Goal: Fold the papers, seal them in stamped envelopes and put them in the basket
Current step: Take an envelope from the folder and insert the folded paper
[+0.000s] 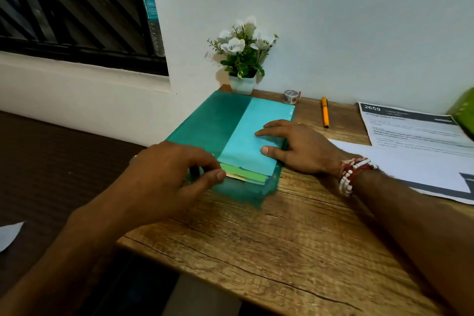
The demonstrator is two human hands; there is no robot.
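Observation:
A teal plastic folder (215,120) lies on the left part of the wooden table (295,233). On it sits a stack of coloured envelopes, a light blue one (254,126) on top and green ones (246,174) below. My left hand (166,174) pinches the near left corner of the stack, at the green edges. Flat on the light blue envelope lies my right hand (295,146), fingers straight. Printed white papers (415,149) lie to the right. A green basket (464,110) shows only as a corner at the right edge.
A small white pot of white flowers (242,59) stands against the wall behind the folder. A roll of patterned tape (291,97) and an orange pen (325,111) lie at the back of the table. Past the table's left edge, a scrap of white paper (10,235) lies on a dark surface.

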